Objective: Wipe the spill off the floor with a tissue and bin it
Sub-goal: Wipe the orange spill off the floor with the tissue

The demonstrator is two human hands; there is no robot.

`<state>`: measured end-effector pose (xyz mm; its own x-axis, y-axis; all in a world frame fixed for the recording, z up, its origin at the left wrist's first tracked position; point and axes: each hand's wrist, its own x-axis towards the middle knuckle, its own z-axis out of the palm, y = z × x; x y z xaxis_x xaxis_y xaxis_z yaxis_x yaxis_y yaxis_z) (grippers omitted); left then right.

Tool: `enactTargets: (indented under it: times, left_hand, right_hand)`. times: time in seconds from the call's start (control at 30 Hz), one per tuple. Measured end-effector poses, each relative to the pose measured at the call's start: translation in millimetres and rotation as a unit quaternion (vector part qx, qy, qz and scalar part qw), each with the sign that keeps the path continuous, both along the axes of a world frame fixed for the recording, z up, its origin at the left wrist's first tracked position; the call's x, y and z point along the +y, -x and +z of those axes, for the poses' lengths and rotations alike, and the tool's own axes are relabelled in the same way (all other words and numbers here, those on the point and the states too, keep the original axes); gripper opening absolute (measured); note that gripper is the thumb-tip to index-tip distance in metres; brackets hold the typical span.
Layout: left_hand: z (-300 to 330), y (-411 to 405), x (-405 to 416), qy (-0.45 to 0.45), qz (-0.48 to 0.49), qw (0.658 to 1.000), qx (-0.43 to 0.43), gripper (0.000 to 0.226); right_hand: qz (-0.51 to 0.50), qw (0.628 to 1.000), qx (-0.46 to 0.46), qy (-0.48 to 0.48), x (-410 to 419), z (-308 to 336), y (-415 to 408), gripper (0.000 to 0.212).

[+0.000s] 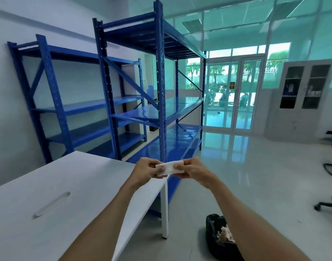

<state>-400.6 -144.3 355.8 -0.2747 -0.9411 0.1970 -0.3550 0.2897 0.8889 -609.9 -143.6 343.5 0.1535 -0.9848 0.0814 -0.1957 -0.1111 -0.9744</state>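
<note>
Both hands pinching a folded white tissue [170, 167] up in the air, past the far right corner of the white table [48, 194]

left hand [148, 169] grips the soft, rectangular tissue's left end between thumb and curled fingers; right hand [192, 169] pinches its right end the same way; glossy tiled floor [255, 176] underneath; bin [218, 236] lined with a crinkly black bag sits by the table's thin white leg, crumpled paper inside; blue metal shelving [161, 81] behind

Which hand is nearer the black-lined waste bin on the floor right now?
Right. The right hand is up in front, roughly above the black-lined waste bin, pinching one end of the white folded tissue. The left hand pinches the other end, over the white table's corner.
</note>
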Motion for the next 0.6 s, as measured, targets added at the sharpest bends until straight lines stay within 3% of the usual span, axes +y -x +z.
enactTargets:
  times: [0.47, 0.6]
  left_hand:
    - [-15.5, 129.2, -68.9, -0.039, -0.158, 0.986, 0.016, 0.021]
    - [-24.0, 150.1, -90.4, -0.039, -0.185, 0.982, 0.018, 0.021]
  right_hand:
    - [-0.137, 0.99, -0.022, -0.032, -2.6, -12.1, 126.8, 0.026]
    - [-0.131, 0.989, -0.03, -0.058, -11.1, -11.8, 141.8, 0.029]
